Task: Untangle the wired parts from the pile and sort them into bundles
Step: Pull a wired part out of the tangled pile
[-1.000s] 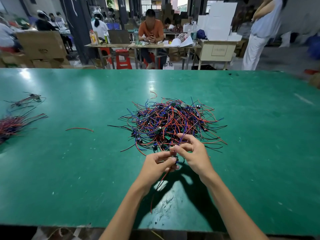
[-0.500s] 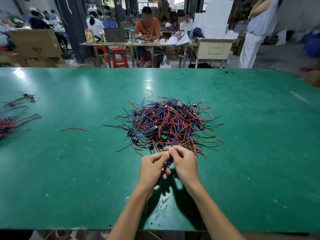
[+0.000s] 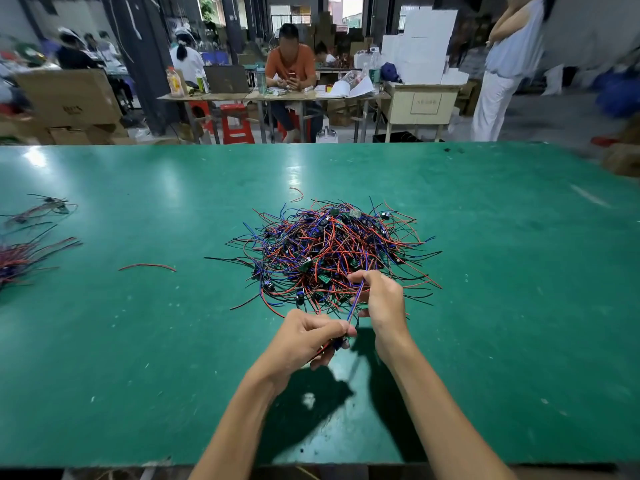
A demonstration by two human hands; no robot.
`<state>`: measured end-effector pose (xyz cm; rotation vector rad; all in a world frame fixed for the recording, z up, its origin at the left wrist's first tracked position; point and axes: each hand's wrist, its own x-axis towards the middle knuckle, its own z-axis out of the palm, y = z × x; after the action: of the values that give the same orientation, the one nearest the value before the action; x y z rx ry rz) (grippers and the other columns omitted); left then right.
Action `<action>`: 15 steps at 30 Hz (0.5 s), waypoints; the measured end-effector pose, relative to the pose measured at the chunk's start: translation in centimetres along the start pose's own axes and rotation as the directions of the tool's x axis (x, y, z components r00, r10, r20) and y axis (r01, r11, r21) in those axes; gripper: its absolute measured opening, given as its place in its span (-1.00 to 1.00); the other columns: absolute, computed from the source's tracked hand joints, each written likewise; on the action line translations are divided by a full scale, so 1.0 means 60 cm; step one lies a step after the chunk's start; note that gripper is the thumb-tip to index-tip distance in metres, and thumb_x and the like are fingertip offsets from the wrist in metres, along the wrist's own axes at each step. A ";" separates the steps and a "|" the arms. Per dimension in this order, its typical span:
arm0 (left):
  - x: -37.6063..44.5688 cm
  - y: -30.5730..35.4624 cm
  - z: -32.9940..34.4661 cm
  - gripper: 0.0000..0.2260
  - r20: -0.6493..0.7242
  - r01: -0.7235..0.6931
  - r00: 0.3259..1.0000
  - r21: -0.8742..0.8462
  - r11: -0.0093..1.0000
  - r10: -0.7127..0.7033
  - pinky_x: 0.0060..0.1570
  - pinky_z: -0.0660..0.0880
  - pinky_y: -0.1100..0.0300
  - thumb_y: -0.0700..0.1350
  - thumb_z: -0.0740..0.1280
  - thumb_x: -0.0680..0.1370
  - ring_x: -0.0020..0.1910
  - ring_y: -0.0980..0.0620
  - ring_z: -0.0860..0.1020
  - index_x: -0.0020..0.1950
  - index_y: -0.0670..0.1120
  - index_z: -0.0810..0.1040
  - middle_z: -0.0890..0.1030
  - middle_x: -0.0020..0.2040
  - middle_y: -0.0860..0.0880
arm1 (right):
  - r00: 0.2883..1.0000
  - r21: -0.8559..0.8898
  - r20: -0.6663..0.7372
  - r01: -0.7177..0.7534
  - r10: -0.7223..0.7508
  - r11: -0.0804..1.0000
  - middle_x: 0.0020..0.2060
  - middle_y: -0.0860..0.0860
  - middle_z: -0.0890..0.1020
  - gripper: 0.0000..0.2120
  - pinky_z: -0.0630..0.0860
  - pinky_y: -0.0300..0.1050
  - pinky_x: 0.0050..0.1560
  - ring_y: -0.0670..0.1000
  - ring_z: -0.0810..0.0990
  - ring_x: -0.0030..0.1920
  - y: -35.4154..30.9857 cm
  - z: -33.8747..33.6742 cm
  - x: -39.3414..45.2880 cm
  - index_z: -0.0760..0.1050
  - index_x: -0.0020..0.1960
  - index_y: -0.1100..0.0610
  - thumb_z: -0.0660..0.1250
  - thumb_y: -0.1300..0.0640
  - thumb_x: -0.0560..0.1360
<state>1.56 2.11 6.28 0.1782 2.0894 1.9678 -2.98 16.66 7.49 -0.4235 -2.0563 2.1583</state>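
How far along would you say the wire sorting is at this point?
Early on. Done: a small sorted bundle lies at the table's left edge. In hand: the left hand and right hand hold one wired part. Left: the big tangled pile.

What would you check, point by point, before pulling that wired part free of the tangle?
1. Left hand holds the part's body end: ok, fingers curled round it.
2. Right hand pinches the blue and red wires: ok.
3. Wires run straight between the hands: ok, they look taut.
4. Far wire ends free of the pile: cannot tell, the right hand sits against the pile's near edge.
5. Sorted bundle waiting at the table's left edge: ok.
6. Path to that bundle: one loose red wire lies between, otherwise ok.
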 end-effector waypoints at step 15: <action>-0.007 -0.022 -0.027 -0.74 0.119 0.281 0.956 -0.094 0.955 -0.270 -0.32 0.51 0.32 -0.09 0.30 0.65 -0.32 0.12 0.57 0.16 -0.25 0.66 0.72 0.01 -0.16 | 0.992 -0.146 0.050 0.121 -0.115 0.982 -0.44 0.05 0.61 -0.61 0.58 0.01 -0.22 -0.07 0.59 -0.40 0.041 -0.031 -0.011 0.63 -0.26 0.22 0.48 -0.10 0.51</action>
<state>1.65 0.31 5.10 -0.0309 1.8234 1.8558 -1.54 18.09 5.04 -0.2669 -2.2132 1.9709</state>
